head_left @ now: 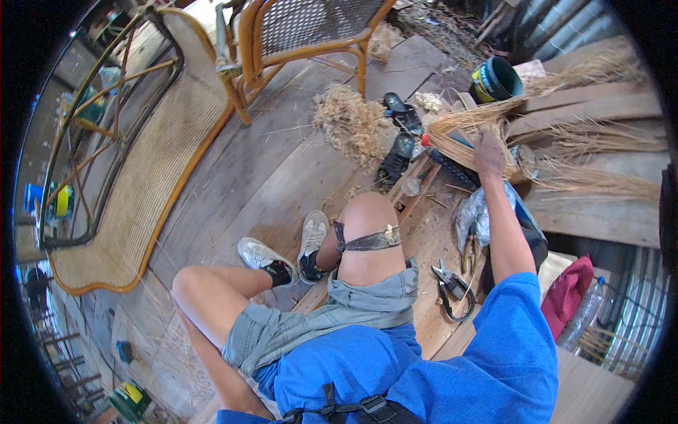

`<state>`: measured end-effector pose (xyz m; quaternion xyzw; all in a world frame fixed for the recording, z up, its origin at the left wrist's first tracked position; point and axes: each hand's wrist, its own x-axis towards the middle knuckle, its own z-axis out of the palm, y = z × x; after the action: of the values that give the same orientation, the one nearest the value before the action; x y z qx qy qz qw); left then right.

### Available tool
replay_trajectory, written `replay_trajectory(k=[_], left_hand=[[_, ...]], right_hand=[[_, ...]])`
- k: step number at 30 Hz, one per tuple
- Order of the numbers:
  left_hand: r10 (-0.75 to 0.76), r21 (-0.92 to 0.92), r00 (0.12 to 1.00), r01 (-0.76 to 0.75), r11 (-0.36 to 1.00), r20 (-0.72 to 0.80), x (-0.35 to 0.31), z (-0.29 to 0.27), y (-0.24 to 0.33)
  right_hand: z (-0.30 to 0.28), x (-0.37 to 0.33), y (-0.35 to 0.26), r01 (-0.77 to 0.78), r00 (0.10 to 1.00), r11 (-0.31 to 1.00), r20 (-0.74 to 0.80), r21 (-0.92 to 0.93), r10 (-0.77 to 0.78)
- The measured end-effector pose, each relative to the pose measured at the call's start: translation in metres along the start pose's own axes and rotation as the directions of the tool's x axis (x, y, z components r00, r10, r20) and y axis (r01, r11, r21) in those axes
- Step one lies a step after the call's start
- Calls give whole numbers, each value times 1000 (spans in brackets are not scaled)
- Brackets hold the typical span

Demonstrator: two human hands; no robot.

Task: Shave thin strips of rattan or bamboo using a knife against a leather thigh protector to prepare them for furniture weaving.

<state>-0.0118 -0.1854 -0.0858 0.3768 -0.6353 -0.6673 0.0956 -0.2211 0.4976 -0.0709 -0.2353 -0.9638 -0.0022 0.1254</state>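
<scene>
At the far right, my right hand (489,154) is closed around a bundle of thin tan cane strips (452,136); the fingers are partly hidden. The bundle's loose ends fan out to the left, above a low wooden bench. Below that hand lies a crumpled clear plastic bag (474,215). A pair of black-handled cutters (454,291) rests on the bench beside my right thigh, with pliers (468,256) just beyond. My left forearm runs down along my bent left leg, and my left hand is hidden behind it.
More cane strips (593,136) lie on planks at the right, near a dark green bucket (496,80). Fibre shavings (349,120) and black sandals (397,157) are on the wooden floor. A rattan chair (311,28) and a long woven rattan piece (148,191) stand left.
</scene>
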Motion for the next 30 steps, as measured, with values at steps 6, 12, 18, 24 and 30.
replay_trajectory(k=[6, 12, 18, 24, 30], left_hand=[[376, 336, 926, -357, 872, 7, 3, 31, 44], [383, -229, 683, -308, 923, 623, -90, 176, 81], [114, -132, 428, 14, 991, 897, -115, 182, 77], [59, 119, 546, -285, 951, 836, -97, 145, 87], [146, -22, 504, -245, 969, 852, -116, 191, 93]], right_hand=[[-61, -77, -72, -90, 993, 724, 120, 684, 10], [-153, -224, -197, -625, 698, -188, 434, 758, -570], [-172, -240, -216, -707, 673, -368, 416, 604, -611], [-148, -181, -173, -513, 857, -536, 440, 670, -270], [-150, -245, -231, -563, 754, -238, 373, 792, -541]])
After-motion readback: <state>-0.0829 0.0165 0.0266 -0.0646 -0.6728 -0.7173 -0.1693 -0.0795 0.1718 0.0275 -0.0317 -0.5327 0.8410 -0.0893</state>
